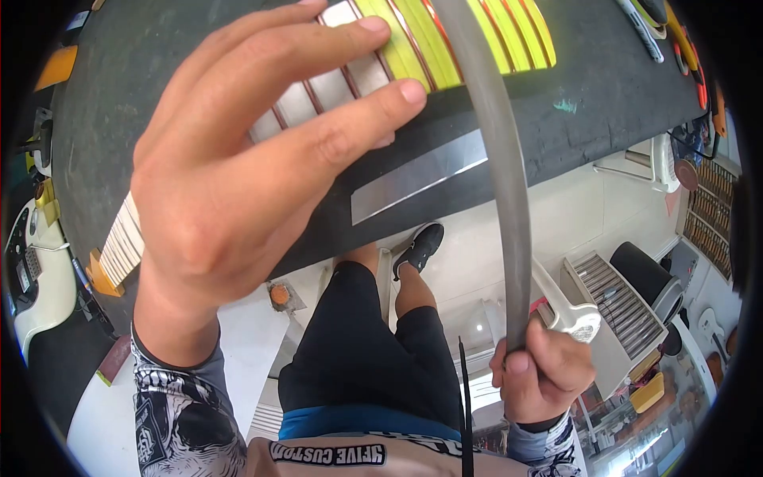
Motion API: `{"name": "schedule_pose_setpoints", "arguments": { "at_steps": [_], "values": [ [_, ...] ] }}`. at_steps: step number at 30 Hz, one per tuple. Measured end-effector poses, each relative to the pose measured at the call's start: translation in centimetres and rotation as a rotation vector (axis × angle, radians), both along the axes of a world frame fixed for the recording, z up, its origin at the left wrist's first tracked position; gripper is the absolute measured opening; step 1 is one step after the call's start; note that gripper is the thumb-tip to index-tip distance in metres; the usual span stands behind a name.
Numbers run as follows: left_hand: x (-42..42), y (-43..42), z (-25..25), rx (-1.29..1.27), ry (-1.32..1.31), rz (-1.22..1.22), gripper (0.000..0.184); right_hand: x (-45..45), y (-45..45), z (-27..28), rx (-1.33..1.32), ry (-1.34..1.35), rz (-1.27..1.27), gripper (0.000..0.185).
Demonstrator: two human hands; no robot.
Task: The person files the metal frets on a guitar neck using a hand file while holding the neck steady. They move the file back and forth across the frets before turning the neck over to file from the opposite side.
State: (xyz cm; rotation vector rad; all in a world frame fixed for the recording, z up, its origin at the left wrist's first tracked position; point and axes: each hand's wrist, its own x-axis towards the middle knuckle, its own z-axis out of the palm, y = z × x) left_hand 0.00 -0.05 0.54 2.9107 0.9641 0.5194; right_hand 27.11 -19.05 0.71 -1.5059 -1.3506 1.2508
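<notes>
Dark workbench point(588, 103) bears a guitar neck point(417, 52) beneath a person's spread left hand point(238, 167), while the right hand point(552, 374) clenches one end of a grey bar point(511, 199) crossing over it.

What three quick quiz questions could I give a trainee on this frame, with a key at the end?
1. Which hand grips the grey bar that passes in front of the neck?
2. True or false: in this view, the neck's yellow part lies to the left of its silver part.
3. What lies on the table between the neck and the table's near edge?
A) a mug
B) a shiny strip
C) a shoe

Key:
1. The right hand.
2. False: the yellow part lies to the right of the silver part.
3. B.
</notes>
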Motion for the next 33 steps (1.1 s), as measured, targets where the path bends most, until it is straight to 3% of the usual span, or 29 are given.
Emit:
{"name": "schedule_pose_setpoints", "arguments": {
  "at_steps": [8, 26, 33],
  "values": [
    [-0.1, 0.0, -0.4, 0.02, -0.04, -0.023, 0.037, 0.8, -6.0, -0.7, 0.066, -0.071, 0.01, 0.049],
    [0.1, -0.1, -0.4, 0.008, -0.021, 0.008, 0.039, -0.5, -5.2, 0.6, 0.158, -0.375, 0.122, 0.052],
    [0.2, -0.2, -0.3, -0.009, -0.044, 0.034, 0.04, -3.3, 3.7, 0.3, 0.274, -0.412, 0.153, 0.048]
  ]
}}
